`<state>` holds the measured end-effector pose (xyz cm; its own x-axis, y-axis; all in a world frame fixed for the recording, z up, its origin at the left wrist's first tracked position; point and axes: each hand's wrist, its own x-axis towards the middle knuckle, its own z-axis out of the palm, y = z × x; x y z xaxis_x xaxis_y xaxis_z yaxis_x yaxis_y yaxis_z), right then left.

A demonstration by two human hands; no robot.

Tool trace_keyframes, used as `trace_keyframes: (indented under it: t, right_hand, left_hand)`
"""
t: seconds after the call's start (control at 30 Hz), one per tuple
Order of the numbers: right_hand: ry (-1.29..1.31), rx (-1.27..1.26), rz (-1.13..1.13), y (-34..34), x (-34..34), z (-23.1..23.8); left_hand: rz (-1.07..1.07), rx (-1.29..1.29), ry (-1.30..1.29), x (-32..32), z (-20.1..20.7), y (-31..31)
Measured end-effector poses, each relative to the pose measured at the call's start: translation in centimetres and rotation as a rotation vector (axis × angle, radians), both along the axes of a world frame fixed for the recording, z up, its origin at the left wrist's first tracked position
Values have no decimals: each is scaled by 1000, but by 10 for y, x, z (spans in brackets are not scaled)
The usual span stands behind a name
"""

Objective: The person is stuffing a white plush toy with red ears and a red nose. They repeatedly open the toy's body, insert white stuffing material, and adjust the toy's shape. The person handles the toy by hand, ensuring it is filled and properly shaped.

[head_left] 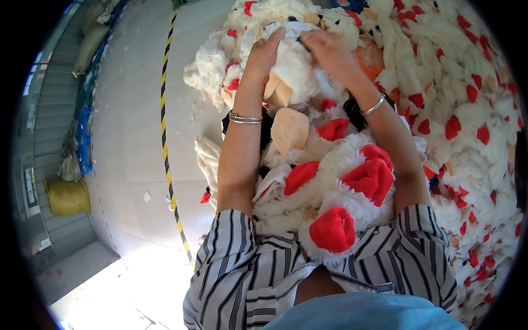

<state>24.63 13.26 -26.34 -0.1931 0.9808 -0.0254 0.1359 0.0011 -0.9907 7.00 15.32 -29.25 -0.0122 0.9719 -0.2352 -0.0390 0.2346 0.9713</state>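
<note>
Both of my arms reach forward over a heap of white fluffy plush pieces. My left hand (268,50) is closed on the left edge of a white plush piece (296,61) with a beige patch. My right hand (329,50), slightly blurred, has its fingers bent in at the upper right of that same piece, by a small dark spot. Across my lap lie more white plush pieces (324,165) with red parts (331,228) and a beige oval part (290,131).
A large pile of white plush with red bits (467,137) covers the right side. To the left, black-and-yellow tape (164,104) runs along the grey floor (129,110). A yellow sack (67,196) rests against the far left wall. Something orange (369,59) shows beside my right hand.
</note>
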Motion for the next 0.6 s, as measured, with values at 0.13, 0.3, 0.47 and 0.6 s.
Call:
trace_keyframes:
  t: [0.13, 0.3, 0.47, 0.6]
  right_hand:
    - [-275, 565, -89, 48, 63, -35]
    - [-57, 89, 138, 26, 30, -40]
    - [-197, 232, 98, 32, 21, -51]
    - [-310, 393, -129, 26, 13, -53]
  left_hand:
    - [87, 93, -255, 3, 2, 2]
    - [97, 126, -517, -1, 3, 0]
    - [-40, 139, -384, 16, -2, -8]
    - [7, 144, -445, 22, 7, -17]
